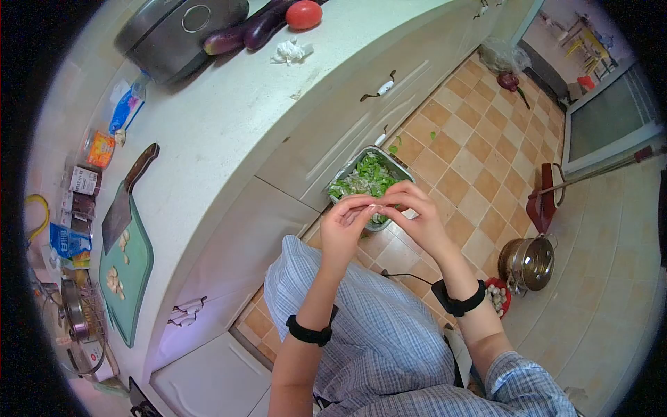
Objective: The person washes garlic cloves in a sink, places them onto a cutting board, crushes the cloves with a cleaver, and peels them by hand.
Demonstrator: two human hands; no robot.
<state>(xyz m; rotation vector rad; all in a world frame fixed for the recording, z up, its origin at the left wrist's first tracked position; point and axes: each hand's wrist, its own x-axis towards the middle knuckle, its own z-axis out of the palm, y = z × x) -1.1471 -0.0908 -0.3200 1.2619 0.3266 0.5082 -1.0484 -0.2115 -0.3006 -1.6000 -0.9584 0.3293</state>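
My left hand [347, 221] and my right hand [415, 214] meet fingertip to fingertip in front of my body. Both are closed in a pinch around something small and pale, mostly hidden by the fingers, so its kind is unclear. Below them on the floor stands a bin [332, 187] filled with green leafy scraps [372, 174]. To the left, on the counter, several peeled garlic cloves [114, 281] lie on a green cutting board [139, 292]. A cleaver [119, 215] with a wooden handle rests across the board's far end.
On the counter [208, 132] are a dark pot [174, 42], eggplants [264, 24], a tomato [303, 14], crumpled tissue [290, 52] and packets [69, 240]. A metal pot [528, 264], a red bowl [501, 299] and a dustpan [545, 201] are on the tiled floor at right.
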